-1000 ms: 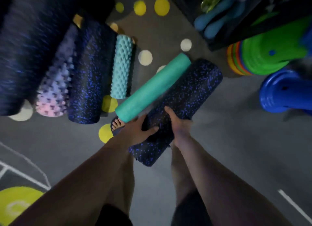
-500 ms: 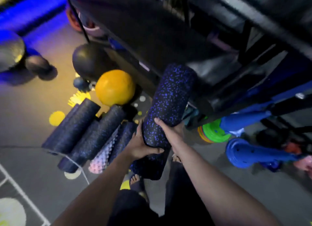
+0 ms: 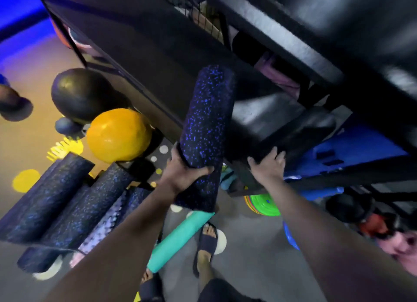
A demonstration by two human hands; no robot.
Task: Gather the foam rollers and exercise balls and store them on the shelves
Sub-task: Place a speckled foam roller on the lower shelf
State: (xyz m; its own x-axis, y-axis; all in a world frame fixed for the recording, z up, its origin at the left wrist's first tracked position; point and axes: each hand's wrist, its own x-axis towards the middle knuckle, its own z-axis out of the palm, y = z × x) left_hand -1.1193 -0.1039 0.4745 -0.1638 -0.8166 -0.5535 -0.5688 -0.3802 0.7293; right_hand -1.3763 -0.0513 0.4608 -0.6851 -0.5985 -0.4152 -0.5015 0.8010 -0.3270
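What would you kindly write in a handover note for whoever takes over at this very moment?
Left hand: grips the speckled roller, raised on end, its top by the shelf.
Right hand: fingers laid on a dark item at the shelf edge; holds no roller.
Done: nothing surely stored; shelf contents are blurred.
Left: shelve this roller, then the teal roller, dark rollers, knobbed roller, orange ball and black ball, all on the floor.
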